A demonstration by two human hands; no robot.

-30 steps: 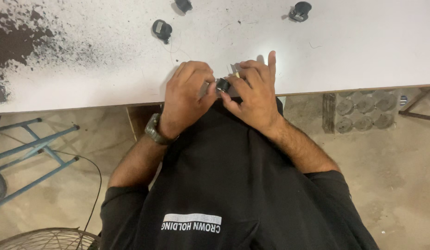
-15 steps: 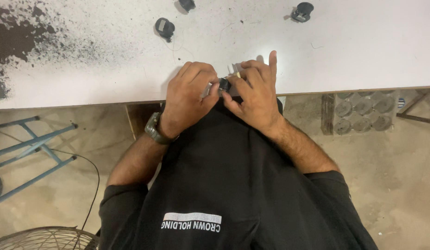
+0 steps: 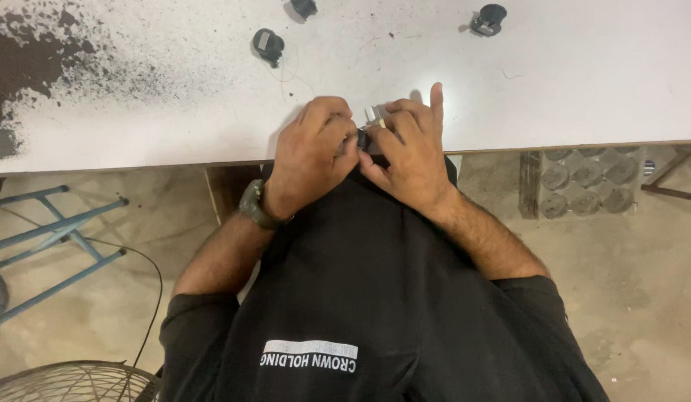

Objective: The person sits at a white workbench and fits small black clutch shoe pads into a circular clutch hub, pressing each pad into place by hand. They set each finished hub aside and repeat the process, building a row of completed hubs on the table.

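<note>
Grey moulded tray (image 3: 587,182) on the floor beneath the table edge, to my right, held rows of round dark pieces in its pockets; I could not tell what kind they were. No other container showed.

On the white table (image 3: 583,89) I saw my left hand (image 3: 312,152) and right hand (image 3: 408,152) pressed together at the near edge, fingers curled inward and pinched on a small black part (image 3: 362,138) caught between them. Only a sliver of that part showed between the thumbs, with a pale bit just above it; the rest was hidden by my fingers. My right index finger stuck up straight, off the part. A dark wristwatch (image 3: 254,206) sat on my left wrist.

Farther up the table, well apart from my hands, lay three more small black parts (image 3: 269,45). Black powder (image 3: 33,67) was spread over the table's far left corner.
</note>
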